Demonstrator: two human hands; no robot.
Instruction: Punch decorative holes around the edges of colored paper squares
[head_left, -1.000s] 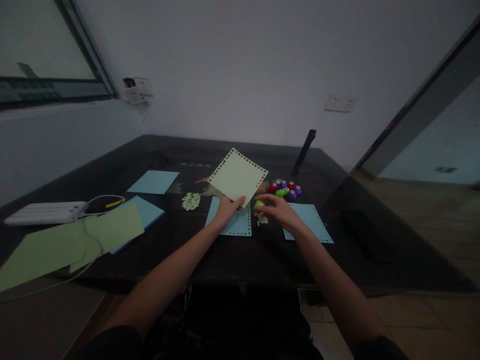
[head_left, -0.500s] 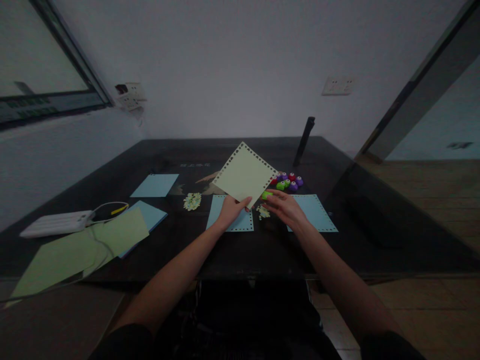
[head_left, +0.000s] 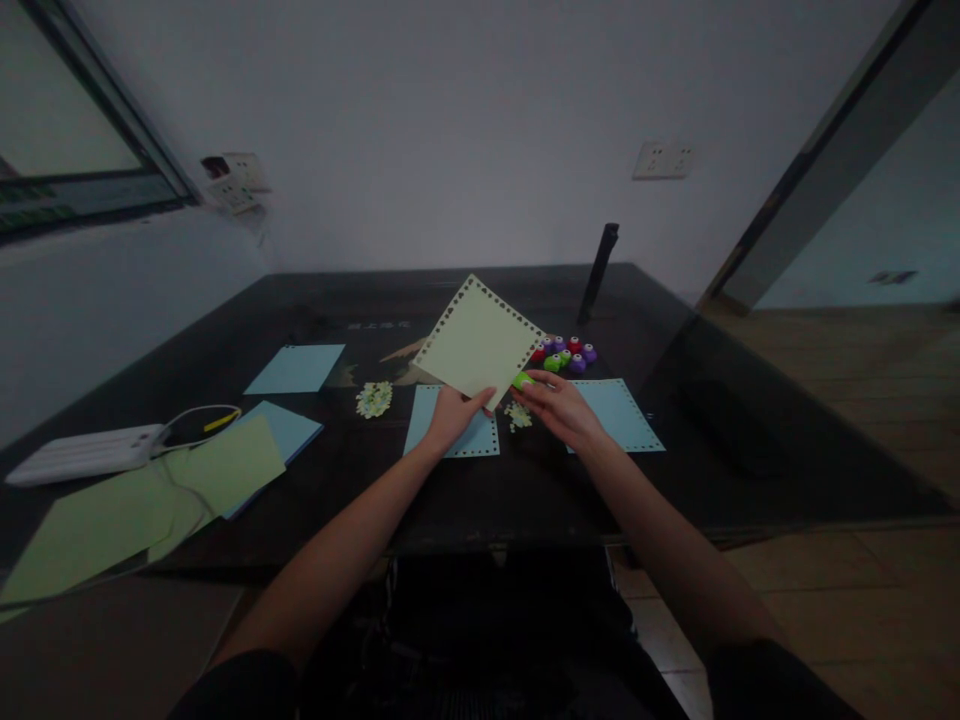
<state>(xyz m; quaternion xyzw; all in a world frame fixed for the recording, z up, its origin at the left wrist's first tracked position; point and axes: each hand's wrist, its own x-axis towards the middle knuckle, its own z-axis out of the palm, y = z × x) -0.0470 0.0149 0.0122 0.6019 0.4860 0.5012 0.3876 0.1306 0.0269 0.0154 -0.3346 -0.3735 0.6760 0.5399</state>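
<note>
My left hand (head_left: 454,415) pinches the near corner of a pale yellow-green paper sheet (head_left: 476,340), raised above the table and turned like a diamond. Small shaped holes run along its visible edges. In my right hand (head_left: 562,410) is a green craft hole punch (head_left: 523,381), held against the sheet's lower right edge. Below the sheet lies a blue sheet (head_left: 480,437) with holes along its border; another punched blue sheet (head_left: 619,415) is partly under my right forearm. A small heap of paper cutouts (head_left: 519,416) sits between my hands.
Several purple, red and green punches (head_left: 576,362) cluster behind my right hand. Left are a larger cutout pile (head_left: 374,399), a blue sheet (head_left: 296,369), yellow-green sheets (head_left: 105,515) and a white power strip (head_left: 86,455) with a cable. A black upright bar (head_left: 598,275) stands at the back.
The view has shifted slightly, so most things sit a little further left. The green punch has come in closer against the sheet's edge; both hands keep their holds.
</note>
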